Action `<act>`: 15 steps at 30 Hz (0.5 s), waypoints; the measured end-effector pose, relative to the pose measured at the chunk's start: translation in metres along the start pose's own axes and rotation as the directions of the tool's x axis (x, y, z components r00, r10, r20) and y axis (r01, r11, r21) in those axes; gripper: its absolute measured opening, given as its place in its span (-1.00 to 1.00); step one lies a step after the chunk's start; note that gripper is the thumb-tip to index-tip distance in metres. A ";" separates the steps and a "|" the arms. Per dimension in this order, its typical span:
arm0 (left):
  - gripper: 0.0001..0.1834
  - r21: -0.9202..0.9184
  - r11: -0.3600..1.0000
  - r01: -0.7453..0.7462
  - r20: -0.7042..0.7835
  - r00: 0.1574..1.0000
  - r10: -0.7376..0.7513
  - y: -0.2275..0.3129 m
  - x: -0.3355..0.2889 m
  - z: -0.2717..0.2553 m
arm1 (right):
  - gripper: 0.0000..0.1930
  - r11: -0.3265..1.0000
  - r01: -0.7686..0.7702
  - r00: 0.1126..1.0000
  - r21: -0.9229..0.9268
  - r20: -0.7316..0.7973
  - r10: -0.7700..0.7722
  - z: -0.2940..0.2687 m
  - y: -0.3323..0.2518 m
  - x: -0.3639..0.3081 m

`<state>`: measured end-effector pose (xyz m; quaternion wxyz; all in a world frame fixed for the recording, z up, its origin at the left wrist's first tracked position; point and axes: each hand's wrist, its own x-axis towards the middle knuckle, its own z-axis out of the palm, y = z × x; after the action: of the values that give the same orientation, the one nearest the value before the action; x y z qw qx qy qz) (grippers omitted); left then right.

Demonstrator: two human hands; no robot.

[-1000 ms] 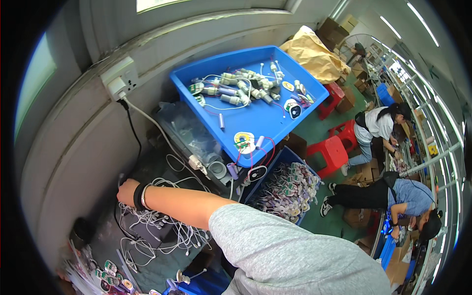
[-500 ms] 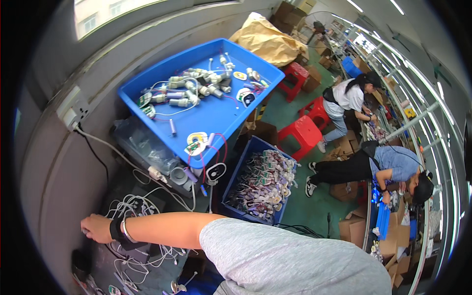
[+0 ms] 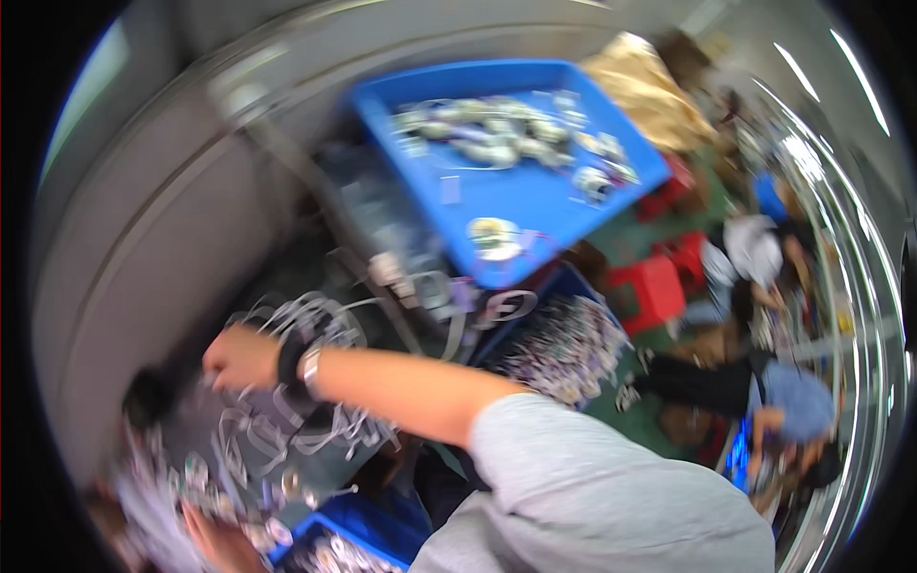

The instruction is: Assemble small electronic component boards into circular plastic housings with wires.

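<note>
My right arm (image 3: 411, 382), with a dark band and a bracelet at the wrist, reaches left across the dark worktable. My right hand (image 3: 244, 358) is closed with the fingers curled; motion blur hides what is in it. Beside and below it lie tangled white cables (image 3: 272, 430). At the lower left edge part of my left hand (image 3: 220, 540) shows, smeared by motion, so its fingers cannot be read. It is beside small round electronic parts (image 3: 196, 473) and a blurred pale heap (image 3: 143, 506).
A large blue tray (image 3: 559, 210) holds white cylindrical parts and wires. Beneath it stands a blue bin (image 3: 611, 310) full of small assemblies, and another blue bin (image 3: 358, 535) is at the bottom. Red stools (image 3: 650, 291) and two people work at a bench on the right.
The view has swung, so the tray and people appear farther right. My right hand has moved away from the wall, toward the cables. My left hand and a lower blue bin have come into view.
</note>
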<state>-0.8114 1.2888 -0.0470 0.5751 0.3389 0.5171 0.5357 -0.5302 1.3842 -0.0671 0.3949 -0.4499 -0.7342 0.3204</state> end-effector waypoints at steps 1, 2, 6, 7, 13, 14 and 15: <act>-0.67 -0.016 0.999 -0.029 0.054 0.998 0.029 0.000 0.012 -0.005 | -0.74 0.995 -0.015 1.000 0.096 -0.012 0.016 -0.017 0.001 -0.007; -0.73 -0.038 0.999 -0.010 0.040 0.999 0.011 0.002 0.013 0.031 | -0.76 0.998 -0.045 0.999 0.047 -0.003 0.045 -0.027 -0.001 -0.013; -0.81 0.232 0.971 0.055 0.072 0.995 -0.074 -0.028 0.050 0.081 | -0.82 0.995 -0.001 0.992 -0.098 0.126 0.014 -0.030 0.006 -0.007; -0.81 0.427 0.898 -0.108 0.116 0.991 0.065 -0.047 0.059 0.071 | -0.82 0.996 0.012 0.983 -0.088 0.183 0.004 -0.020 0.000 -0.001; -0.75 0.376 0.917 0.134 0.287 0.924 -0.253 -0.064 0.061 0.073 | -0.83 0.997 -0.070 0.936 -0.017 0.345 0.072 0.002 -0.002 0.007; -0.75 0.369 0.918 0.144 0.284 0.923 -0.258 -0.062 0.061 0.075 | -0.83 0.995 -0.098 0.929 0.034 0.362 0.079 0.003 0.000 0.008; -0.73 0.369 0.914 0.171 0.328 0.896 -0.300 -0.056 0.059 0.076 | -0.84 0.991 -0.128 0.923 0.039 0.370 0.105 0.003 0.002 0.007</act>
<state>-0.7299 1.3476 -0.0958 0.6600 0.4611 0.5166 0.2913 -0.5338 1.3909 -0.0685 0.2448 -0.4124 -0.7568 0.4442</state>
